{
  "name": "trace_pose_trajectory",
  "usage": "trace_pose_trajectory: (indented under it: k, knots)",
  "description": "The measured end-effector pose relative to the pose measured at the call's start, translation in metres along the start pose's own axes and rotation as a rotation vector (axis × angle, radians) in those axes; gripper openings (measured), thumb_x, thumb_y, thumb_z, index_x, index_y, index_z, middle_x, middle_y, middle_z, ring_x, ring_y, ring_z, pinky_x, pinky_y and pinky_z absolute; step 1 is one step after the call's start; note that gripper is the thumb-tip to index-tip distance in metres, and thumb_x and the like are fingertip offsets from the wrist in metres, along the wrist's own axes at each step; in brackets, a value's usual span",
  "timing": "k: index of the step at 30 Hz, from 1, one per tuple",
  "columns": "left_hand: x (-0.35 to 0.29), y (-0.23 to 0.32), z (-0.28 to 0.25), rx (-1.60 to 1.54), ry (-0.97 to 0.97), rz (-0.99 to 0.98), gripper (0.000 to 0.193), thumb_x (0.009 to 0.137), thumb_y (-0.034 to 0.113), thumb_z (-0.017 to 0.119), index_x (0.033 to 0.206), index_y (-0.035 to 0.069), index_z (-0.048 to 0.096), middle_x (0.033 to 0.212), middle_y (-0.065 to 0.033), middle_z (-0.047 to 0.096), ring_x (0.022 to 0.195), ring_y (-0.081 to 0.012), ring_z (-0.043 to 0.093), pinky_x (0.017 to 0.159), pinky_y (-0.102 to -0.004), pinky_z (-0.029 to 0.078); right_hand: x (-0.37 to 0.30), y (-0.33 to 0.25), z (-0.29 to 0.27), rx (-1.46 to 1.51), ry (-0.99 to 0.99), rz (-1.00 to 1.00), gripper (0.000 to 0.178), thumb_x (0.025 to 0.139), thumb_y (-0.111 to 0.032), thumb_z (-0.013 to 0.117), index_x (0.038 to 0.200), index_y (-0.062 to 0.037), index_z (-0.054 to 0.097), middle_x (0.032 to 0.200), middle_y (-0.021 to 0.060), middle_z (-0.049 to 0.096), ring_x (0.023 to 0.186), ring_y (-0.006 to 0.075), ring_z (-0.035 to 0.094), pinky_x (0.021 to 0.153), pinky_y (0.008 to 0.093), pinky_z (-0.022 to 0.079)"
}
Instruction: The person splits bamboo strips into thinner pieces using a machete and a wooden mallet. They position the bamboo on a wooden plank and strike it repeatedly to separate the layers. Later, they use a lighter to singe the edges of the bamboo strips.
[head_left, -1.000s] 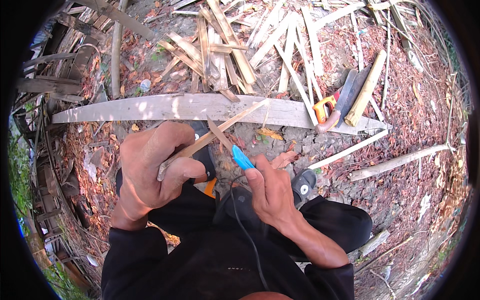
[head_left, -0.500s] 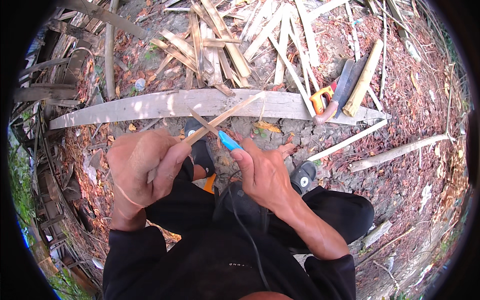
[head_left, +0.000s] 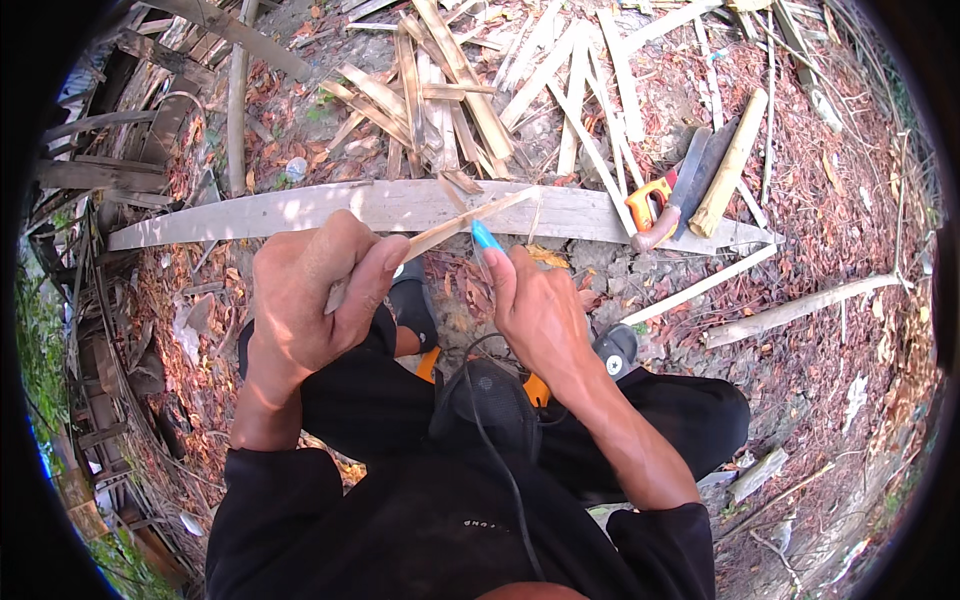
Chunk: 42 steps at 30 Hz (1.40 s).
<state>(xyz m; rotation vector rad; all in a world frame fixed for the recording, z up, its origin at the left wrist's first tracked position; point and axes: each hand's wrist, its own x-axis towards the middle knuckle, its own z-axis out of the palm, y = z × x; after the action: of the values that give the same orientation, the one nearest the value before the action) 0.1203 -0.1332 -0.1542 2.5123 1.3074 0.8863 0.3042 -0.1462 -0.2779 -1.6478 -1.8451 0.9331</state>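
My left hand [head_left: 318, 285] is closed round a thin, split wooden stick [head_left: 450, 232], whose pale end points away to the upper right. My right hand [head_left: 545, 300] grips a knife by its blue handle [head_left: 487, 238], the thumb lying along it. The narrow blade crosses the stick near its middle and appears to touch it. Both hands are held above the ground, in front of a long grey board [head_left: 270, 212] that lies crosswise. My fingers hide the stick's near end and most of the knife's handle.
On the board's right part lie a saw with an orange handle [head_left: 650, 196], a machete [head_left: 688, 170] and a short peeled log [head_left: 728, 165]. Split wood strips [head_left: 455, 85] are heaped beyond. A branch [head_left: 800, 310] lies to the right; old planks [head_left: 105, 175] stand left. Dry leaves cover the soil.
The blue-handled knife has slid along the stick, away from me toward its far end. My right hand has moved forward with it, and my left hand has shifted slightly right.
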Motion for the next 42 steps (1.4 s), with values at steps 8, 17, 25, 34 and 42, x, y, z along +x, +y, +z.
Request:
trace_pose_trajectory:
  k: [8, 17, 25, 34, 42]
  knots:
    - [0.001, -0.004, -0.003, -0.095, 0.005, -0.070, 0.011, 0.086, 0.006, 0.070, 0.082, 0.001, 0.061, 0.061, -0.0104, 0.058, 0.049, -0.0259, 0.058, 0.047, -0.0332, 0.043, -0.015, -0.012, -0.010, 0.280, 0.010, -0.159, 0.045, 0.103, -0.035, 0.042, 0.081, 0.0026, 0.054, 0.057, 0.0287, 0.053, 0.061, 0.0500, 0.056, 0.056, 0.0547, 0.042]
    - [0.006, -0.017, -0.011, 0.014, 0.014, 0.073, 0.009, 0.088, 0.005, 0.067, 0.091, -0.002, 0.061, 0.068, -0.0142, 0.057, 0.057, -0.0307, 0.058, 0.053, -0.0340, 0.044, 0.006, -0.017, 0.003, 0.290, 0.106, -0.236, 0.043, 0.103, -0.032, 0.043, 0.079, 0.0018, 0.055, 0.055, 0.0274, 0.051, 0.054, 0.0476, 0.055, 0.049, 0.0534, 0.041]
    - [0.023, -0.001, -0.007, 0.070, -0.048, -0.014, 0.023, 0.094, 0.014, 0.063, 0.081, -0.002, 0.052, 0.059, -0.0101, 0.048, 0.051, -0.0221, 0.047, 0.049, -0.0321, 0.039, 0.008, -0.018, 0.001, 0.232, 0.152, -0.184, 0.052, 0.103, -0.037, 0.040, 0.083, 0.0061, 0.062, 0.061, 0.0321, 0.056, 0.061, 0.0498, 0.060, 0.056, 0.0549, 0.048]
    - [0.019, -0.014, -0.015, 0.071, 0.003, -0.051, 0.024, 0.096, 0.014, 0.061, 0.081, -0.003, 0.052, 0.059, -0.0084, 0.047, 0.052, -0.0137, 0.045, 0.050, -0.0291, 0.037, 0.034, 0.024, 0.037, 0.018, 0.118, 0.071, 0.060, 0.102, -0.041, 0.035, 0.091, 0.0085, 0.066, 0.081, 0.0374, 0.062, 0.081, 0.0508, 0.064, 0.073, 0.0554, 0.052]
    - [0.009, -0.045, -0.005, -0.109, 0.103, -0.102, 0.022, 0.092, 0.016, 0.067, 0.085, -0.002, 0.058, 0.067, -0.0117, 0.060, 0.055, -0.0158, 0.052, 0.053, -0.0292, 0.041, 0.061, 0.178, 0.077, -0.151, 0.192, 0.410, 0.061, 0.102, -0.044, 0.030, 0.097, 0.0055, 0.066, 0.088, 0.0344, 0.063, 0.086, 0.0457, 0.065, 0.080, 0.0551, 0.048]
